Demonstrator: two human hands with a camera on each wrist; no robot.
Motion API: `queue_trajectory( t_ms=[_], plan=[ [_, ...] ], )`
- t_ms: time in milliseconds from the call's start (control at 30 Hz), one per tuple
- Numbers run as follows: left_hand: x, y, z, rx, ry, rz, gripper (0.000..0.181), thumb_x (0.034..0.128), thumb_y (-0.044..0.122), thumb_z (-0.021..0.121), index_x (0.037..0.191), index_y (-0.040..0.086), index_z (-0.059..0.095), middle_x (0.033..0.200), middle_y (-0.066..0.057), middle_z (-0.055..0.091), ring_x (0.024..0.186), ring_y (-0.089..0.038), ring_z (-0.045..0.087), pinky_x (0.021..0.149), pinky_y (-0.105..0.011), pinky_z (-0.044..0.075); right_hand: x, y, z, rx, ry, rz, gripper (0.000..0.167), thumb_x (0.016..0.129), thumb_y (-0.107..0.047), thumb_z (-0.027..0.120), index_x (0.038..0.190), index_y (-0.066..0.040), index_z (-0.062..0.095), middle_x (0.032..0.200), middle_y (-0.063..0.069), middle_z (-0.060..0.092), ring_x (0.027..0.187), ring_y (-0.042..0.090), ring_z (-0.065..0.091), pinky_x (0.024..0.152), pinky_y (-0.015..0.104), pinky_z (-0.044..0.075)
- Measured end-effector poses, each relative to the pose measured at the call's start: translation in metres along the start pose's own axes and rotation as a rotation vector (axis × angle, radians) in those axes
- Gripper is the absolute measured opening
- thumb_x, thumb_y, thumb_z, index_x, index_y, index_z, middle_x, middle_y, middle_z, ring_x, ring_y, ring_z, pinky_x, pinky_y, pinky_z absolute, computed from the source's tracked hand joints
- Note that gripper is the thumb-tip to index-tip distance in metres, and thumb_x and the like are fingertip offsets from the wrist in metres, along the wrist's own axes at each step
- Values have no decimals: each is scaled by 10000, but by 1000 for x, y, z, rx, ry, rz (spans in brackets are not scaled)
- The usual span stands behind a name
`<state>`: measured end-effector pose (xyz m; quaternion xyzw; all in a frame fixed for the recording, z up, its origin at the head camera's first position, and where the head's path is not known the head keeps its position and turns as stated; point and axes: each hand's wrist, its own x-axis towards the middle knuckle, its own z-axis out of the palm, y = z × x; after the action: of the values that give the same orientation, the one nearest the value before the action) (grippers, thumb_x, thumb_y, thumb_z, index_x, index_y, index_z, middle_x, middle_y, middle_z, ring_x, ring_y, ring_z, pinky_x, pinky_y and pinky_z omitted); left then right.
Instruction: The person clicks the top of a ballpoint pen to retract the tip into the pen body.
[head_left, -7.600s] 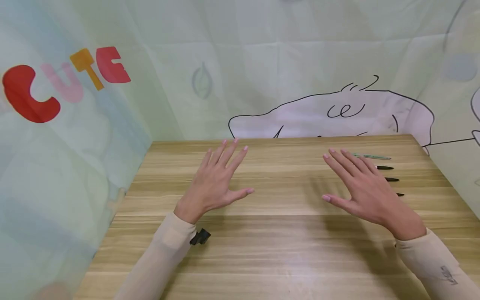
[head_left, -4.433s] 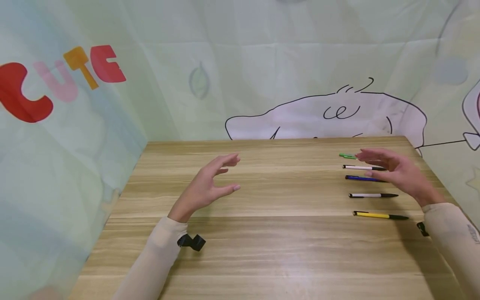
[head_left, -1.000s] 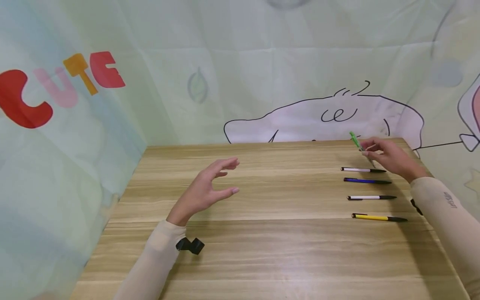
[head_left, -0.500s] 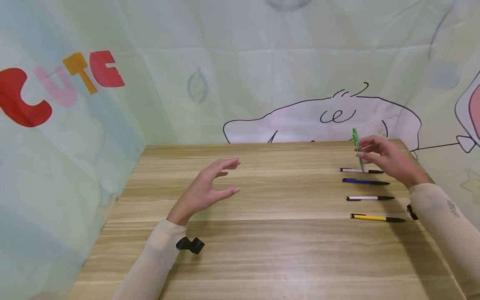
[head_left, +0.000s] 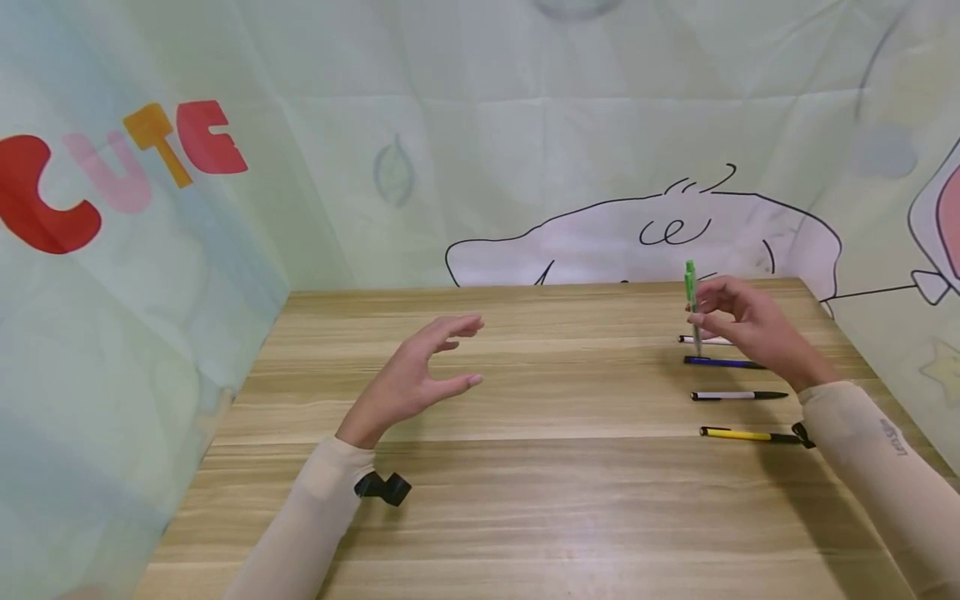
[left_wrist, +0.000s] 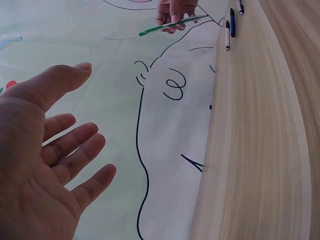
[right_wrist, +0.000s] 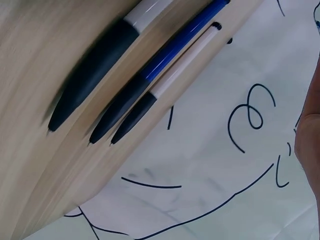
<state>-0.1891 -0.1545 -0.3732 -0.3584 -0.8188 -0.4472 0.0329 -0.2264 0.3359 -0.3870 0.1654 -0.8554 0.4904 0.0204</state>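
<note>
My right hand [head_left: 757, 329] pinches a green pen [head_left: 691, 283] between thumb and fingers, nearly upright above the table. In the left wrist view the same green pen [left_wrist: 160, 29] shows between the fingertips. Below lie a white pen [head_left: 690, 339], partly covered by my hand, and a blue pen [head_left: 720, 362]. Nearer me are another white pen [head_left: 738, 396] and a yellow pen [head_left: 742, 434], whose dark end reaches my sleeve. My left hand [head_left: 412, 371] hovers at the left, fingers loosely bent and holding nothing. Only an edge of my right hand [right_wrist: 307, 140] shows in the right wrist view.
The wooden table [head_left: 525, 500] meets a printed cloth backdrop [head_left: 330, 192] along its far and left edges. The lying pens form a row at the right, roughly parallel. A small black device [head_left: 384, 487] sits on my left wrist.
Since several seconds ago, my right hand has lifted the green pen off the table. Over the last second it moved left and slightly nearer, turning the pen more upright. My left hand barely moved.
</note>
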Motion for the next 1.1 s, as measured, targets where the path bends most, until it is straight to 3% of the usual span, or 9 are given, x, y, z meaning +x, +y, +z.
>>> queue_trajectory(
  t_ms=[467, 667, 1100],
  plan=[
    [4, 1, 3, 0, -1, 16, 714, 876, 167, 818, 1504, 165, 477, 1438, 11, 557, 1335, -192, 528, 1115, -397, 453, -9, -23, 23, 129, -30, -122, 295, 965, 12, 655, 1235, 7, 536, 1077, 147, 623, 963, 205, 665, 729, 356, 629],
    [7, 2, 6, 12, 8, 37, 724, 870, 156, 823, 1505, 144, 475, 1435, -18, 564, 1326, -203, 537, 1109, -411, 461, -11, -31, 33, 167, -39, -142, 307, 955, 40, 655, 1232, -3, 530, 1087, 179, 619, 957, 199, 671, 722, 334, 628],
    [13, 4, 11, 4, 15, 60, 705, 879, 144, 813, 1499, 137, 478, 1419, -27, 574, 1316, -205, 544, 1111, -410, 459, -12, -44, 47, 251, -56, -190, 315, 945, 78, 646, 1226, 12, 519, 1064, 114, 627, 961, 183, 664, 720, 318, 625]
  ],
)
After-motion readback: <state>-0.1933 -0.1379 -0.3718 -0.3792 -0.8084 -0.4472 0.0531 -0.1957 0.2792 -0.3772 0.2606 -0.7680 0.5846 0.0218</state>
